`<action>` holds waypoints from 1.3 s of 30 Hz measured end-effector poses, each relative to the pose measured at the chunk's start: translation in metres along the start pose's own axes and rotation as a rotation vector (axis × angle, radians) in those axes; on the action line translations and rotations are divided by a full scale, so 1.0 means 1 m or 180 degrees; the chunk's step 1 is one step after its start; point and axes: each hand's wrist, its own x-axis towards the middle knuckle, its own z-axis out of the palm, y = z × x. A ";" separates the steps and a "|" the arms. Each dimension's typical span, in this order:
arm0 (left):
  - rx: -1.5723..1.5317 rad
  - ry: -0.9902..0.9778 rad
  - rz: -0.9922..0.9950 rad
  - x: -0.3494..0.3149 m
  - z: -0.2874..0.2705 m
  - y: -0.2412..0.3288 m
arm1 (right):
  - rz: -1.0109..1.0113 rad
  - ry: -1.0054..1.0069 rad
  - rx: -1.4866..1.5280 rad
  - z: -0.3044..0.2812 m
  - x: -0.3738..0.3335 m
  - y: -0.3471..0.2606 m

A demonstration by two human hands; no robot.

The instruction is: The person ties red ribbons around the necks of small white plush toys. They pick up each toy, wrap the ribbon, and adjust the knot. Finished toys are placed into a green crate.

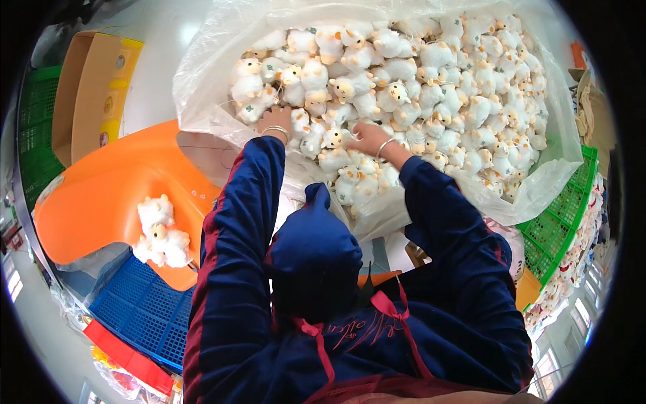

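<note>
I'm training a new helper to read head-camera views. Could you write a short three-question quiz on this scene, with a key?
1. True or false: the left hand and the right hand are both at the heap of white plush toys.

2. Multiple choice: what colour is the crate just below the orange surface in the picture?
A) red
B) blue
C) yellow

3. Short answer: what soft things lie on the orange surface, left of the person's sleeves?

Key:
1. True.
2. B, blue.
3. More white plush toys, apart from the heap.
</note>
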 end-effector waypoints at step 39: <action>-0.3540 0.0742 0.0485 -0.181 -0.072 0.006 | -0.0635 0.1295 0.1033 0.091 0.002 0.043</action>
